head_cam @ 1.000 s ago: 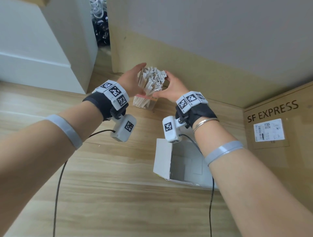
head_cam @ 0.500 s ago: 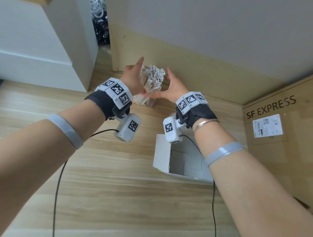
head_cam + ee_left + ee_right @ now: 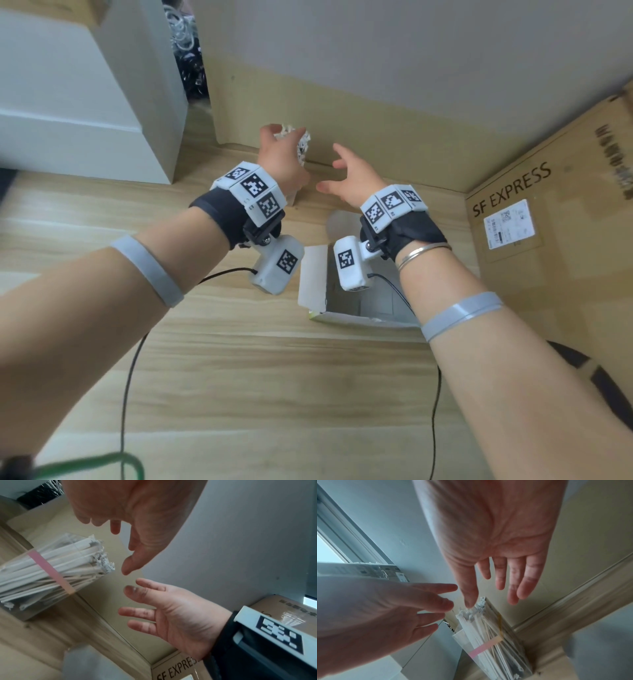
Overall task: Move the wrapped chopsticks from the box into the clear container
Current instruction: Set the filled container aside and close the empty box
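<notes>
A clear container (image 3: 25,599) with a pink band stands packed with paper-wrapped chopsticks (image 3: 72,562), their torn tops sticking out. In the head view the chopsticks (image 3: 304,148) are mostly hidden behind my left hand (image 3: 281,157). That hand hovers just over the tops with loose fingers, holding nothing. My right hand (image 3: 346,174) is to the right of the container, fingers spread, also holding nothing. The right wrist view shows both hands apart above the chopsticks (image 3: 481,626). A white box (image 3: 312,274) lies open below my wrists, and only white card shows inside it.
A large SF EXPRESS cardboard carton (image 3: 548,246) fills the right side. A white cabinet (image 3: 85,113) stands at the left, and a cardboard sheet (image 3: 394,137) leans against the back wall. Black cables (image 3: 126,377) trail across the wooden surface.
Both hands cupped the chopstick tops a second ago. They have since let go and opened; the right hand has drawn away to the right, and the left now covers the bundle.
</notes>
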Demonstrator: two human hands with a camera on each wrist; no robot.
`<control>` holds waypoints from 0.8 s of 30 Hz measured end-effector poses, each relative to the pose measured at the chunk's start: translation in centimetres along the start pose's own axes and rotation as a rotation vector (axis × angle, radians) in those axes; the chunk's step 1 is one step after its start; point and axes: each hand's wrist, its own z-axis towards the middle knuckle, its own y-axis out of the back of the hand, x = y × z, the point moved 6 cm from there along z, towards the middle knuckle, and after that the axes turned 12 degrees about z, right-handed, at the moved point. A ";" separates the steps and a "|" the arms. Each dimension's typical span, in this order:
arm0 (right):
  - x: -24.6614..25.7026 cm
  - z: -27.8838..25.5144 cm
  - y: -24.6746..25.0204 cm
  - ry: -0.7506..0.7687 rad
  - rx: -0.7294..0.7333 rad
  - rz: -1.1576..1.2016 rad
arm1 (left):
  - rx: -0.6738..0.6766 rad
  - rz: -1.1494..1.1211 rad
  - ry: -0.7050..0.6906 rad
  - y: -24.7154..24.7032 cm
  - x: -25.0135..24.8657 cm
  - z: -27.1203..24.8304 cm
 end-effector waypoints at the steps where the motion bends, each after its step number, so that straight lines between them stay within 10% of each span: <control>1: -0.2 -0.5 0.2 0.002 -0.008 -0.015 | 0.013 0.001 -0.007 -0.3 -0.4 -0.4; 24: -11.8 -9.1 2.0 -0.141 -0.131 -0.082 | 0.333 0.148 0.166 -10.8 -0.8 -7.8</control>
